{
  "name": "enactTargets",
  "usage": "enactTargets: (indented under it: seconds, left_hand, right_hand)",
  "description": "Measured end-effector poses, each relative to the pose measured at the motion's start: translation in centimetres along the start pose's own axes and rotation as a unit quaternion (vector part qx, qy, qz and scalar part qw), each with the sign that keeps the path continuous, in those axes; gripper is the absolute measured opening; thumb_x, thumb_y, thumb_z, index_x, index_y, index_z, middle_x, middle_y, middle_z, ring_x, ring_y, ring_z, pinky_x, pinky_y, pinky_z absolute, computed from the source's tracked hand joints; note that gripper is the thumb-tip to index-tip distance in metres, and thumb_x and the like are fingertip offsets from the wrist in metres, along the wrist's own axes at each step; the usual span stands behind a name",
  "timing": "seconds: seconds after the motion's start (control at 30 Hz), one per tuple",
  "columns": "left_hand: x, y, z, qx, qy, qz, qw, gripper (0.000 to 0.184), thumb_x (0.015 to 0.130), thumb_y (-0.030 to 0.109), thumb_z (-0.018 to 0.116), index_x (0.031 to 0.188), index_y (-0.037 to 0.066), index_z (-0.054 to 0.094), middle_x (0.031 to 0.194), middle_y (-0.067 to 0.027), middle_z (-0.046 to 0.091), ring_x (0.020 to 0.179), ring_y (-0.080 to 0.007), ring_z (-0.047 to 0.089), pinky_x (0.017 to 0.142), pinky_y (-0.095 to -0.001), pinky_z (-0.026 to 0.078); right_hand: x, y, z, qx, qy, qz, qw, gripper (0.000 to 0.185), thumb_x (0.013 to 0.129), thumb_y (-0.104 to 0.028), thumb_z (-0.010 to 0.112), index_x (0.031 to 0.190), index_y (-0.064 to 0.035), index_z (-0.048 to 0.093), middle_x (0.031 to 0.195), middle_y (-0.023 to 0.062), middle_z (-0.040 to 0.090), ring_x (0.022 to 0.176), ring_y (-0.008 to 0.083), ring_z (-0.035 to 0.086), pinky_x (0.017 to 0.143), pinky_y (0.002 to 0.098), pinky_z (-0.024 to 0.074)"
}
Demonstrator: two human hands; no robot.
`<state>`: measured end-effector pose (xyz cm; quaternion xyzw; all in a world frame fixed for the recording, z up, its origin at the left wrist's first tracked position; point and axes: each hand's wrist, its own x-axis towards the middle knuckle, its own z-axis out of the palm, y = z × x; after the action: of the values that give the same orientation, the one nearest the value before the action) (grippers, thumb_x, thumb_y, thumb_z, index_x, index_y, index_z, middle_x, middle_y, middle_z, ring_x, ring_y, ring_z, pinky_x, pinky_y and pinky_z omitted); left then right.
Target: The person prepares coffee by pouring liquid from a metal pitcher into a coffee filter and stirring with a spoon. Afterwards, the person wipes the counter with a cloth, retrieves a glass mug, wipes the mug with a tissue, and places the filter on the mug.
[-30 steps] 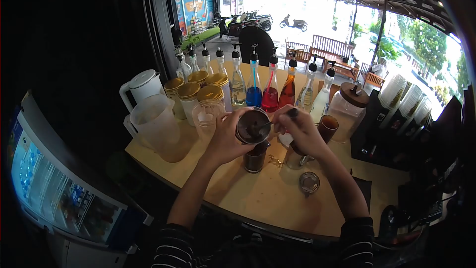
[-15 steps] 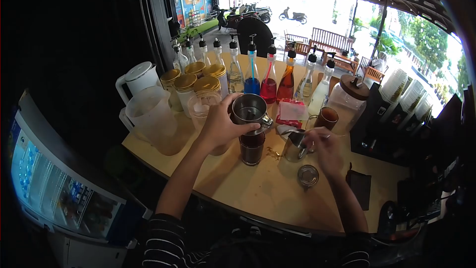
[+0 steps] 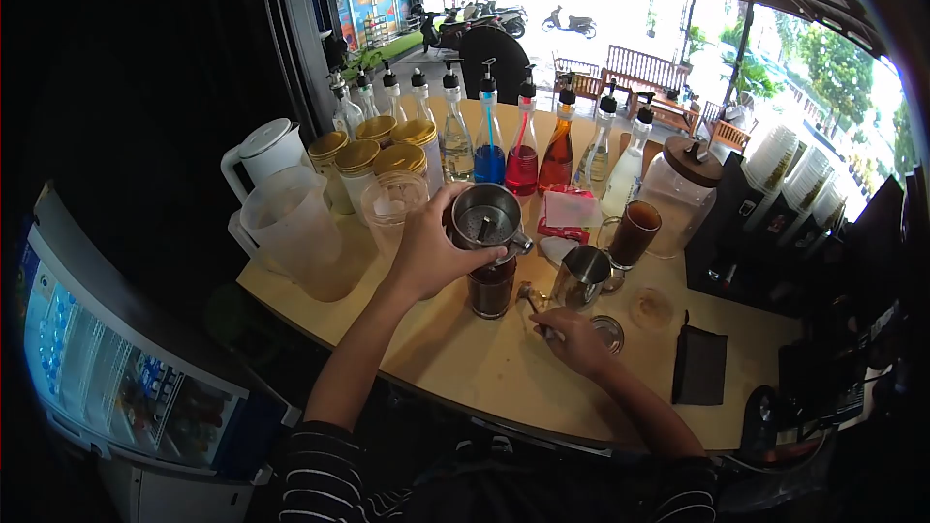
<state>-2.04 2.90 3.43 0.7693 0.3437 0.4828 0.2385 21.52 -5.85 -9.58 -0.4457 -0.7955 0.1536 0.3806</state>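
Note:
My left hand is wrapped around a metal coffee dripper, a round steel cup with a small side handle, directly over a glass of dark liquid. Whether the dripper touches the glass rim is hard to tell. Low over the table, to the right of that glass, my right hand is closed on a spoon. A steel pitcher stands just beyond this hand. Partly behind the hand lies a round metal lid. A glass mug of brown drink sits beside the pitcher.
Pump bottles of coloured and clear syrups line the back. Gold-lidded jars and a plastic pitcher stand left. At right are a wooden-lidded jar, a dark pouch and stacked cups.
My right hand has moved down and left from the steel pitcher, bringing the spoon over the table near the dark glass. My left hand keeps the dripper in nearly the same place.

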Motion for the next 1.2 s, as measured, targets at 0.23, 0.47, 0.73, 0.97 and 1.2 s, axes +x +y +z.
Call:
enactTargets:
  seconds: [0.23, 0.47, 0.73, 0.97, 1.2]
  left_hand:
    - [-1.1, 0.1, 0.0, 0.009, -0.014, 0.013, 1.0, 0.072, 0.058, 0.012, 0.087, 0.119, 0.001, 0.05, 0.117, -0.0114, 0.059, 0.109, -0.0193, 0.059, 0.097, -0.0328, 0.047]
    - [-1.4, 0.0, 0.2, 0.082, -0.006, 0.073, 0.994, 0.075, 0.055, 0.005, 0.083, 0.122, 0.006, 0.049, 0.12, -0.0114, 0.057, 0.114, -0.0257, 0.056, 0.1, -0.0359, 0.043]
    - [-1.7, -0.3, 0.3, 0.105, -0.001, 0.123, 0.987, 0.075, 0.056, 0.002, 0.081, 0.123, 0.007, 0.047, 0.124, -0.0127, 0.055, 0.118, -0.029, 0.053, 0.102, -0.0376, 0.042]
    - [-1.6, -0.1, 0.5, 0.103, 0.038, 0.167, 0.98, 0.076, 0.056, 0.003, 0.082, 0.123, 0.006, 0.047, 0.124, -0.0136, 0.055, 0.118, -0.0302, 0.053, 0.102, -0.0378, 0.042]
    - [-1.7, -1.4, 0.9, 0.031, 0.038, 0.07, 0.996, 0.076, 0.058, 0.009, 0.086, 0.123, 0.001, 0.047, 0.118, -0.0124, 0.059, 0.112, -0.021, 0.057, 0.098, -0.0339, 0.045]
  right_hand:
    - [-0.3, 0.3, 0.5, -0.043, -0.049, -0.023, 0.998, 0.02, 0.075, 0.003, 0.059, 0.094, -0.0035, 0.065, 0.087, 0.0099, 0.062, 0.082, 0.028, 0.059, 0.073, 0.0382, 0.049]
    - [-0.5, 1.1, 1.1, -0.057, -0.058, -0.049, 0.995, 0.017, 0.075, 0.001, 0.059, 0.09, -0.0031, 0.065, 0.088, 0.0085, 0.061, 0.083, 0.0273, 0.059, 0.074, 0.0379, 0.0489]
    - [-0.8, 1.0, 1.0, -0.053, -0.055, -0.031, 0.997, 0.02, 0.077, 0.002, 0.057, 0.094, -0.0032, 0.067, 0.09, 0.0105, 0.06, 0.085, 0.0288, 0.06, 0.074, 0.0388, 0.049]
    - [-1.1, 0.9, 0.8, -0.036, -0.043, -0.016, 0.998, 0.022, 0.077, 0.002, 0.058, 0.097, -0.0039, 0.066, 0.093, 0.0119, 0.059, 0.086, 0.0298, 0.06, 0.074, 0.0393, 0.049]
    - [-1.2, 0.6, 0.6, -0.019, -0.024, -0.017, 0.999, 0.022, 0.078, 0.002, 0.058, 0.098, -0.0032, 0.065, 0.097, 0.0113, 0.057, 0.089, 0.0301, 0.059, 0.076, 0.0386, 0.0485]
